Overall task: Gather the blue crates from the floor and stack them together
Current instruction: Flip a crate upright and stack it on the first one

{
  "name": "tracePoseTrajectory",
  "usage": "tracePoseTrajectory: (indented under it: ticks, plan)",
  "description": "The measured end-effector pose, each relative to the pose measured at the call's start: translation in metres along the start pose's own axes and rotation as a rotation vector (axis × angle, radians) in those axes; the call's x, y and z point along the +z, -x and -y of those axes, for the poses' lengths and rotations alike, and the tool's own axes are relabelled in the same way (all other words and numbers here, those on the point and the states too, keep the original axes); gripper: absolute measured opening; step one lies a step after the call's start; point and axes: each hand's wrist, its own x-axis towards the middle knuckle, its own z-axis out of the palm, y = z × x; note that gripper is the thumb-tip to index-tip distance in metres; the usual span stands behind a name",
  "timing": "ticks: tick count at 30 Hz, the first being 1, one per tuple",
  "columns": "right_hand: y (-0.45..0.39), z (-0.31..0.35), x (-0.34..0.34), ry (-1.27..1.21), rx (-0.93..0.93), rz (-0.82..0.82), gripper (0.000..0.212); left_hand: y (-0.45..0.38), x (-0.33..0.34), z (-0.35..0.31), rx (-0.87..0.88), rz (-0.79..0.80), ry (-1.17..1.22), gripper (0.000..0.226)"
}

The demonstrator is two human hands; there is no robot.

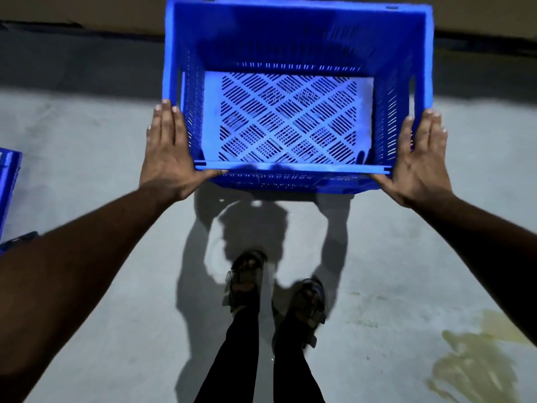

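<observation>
A large blue crate [296,39] with slotted walls and a lattice bottom hangs above the floor in front of me, its open top toward the camera. My left hand [167,152] lies flat against its left wall, fingers straight, thumb under the near rim. Against the right wall my right hand [421,158] presses the same way. The crate is carried between the two palms. Part of another blue crate [8,181] shows at the left edge of the view.
Grey concrete floor [87,146] lies all around. My two feet in sandals [276,292] stand below the crate, with its shadow on the floor. A yellowish stain [476,362] marks the floor at lower right. A dark wall base runs along the top.
</observation>
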Motion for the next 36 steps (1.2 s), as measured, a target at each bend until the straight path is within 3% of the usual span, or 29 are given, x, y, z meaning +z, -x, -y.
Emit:
tracePoseTrajectory:
  ticks: [10, 16, 36]
  plan:
    - [-0.004, 0.011, 0.002, -0.033, 0.077, -0.03, 0.12, -0.042, -0.013, 0.014, 0.081, 0.016, -0.045, 0.136]
    - [-0.031, -0.019, -0.011, -0.05, -0.015, -0.02, 0.126, -0.023, 0.004, -0.011, 0.013, -0.049, -0.027, 0.134]
    - [0.002, -0.014, 0.004, -0.021, 0.089, -0.04, 0.116, -0.044, -0.007, -0.013, 0.089, 0.062, -0.067, 0.138]
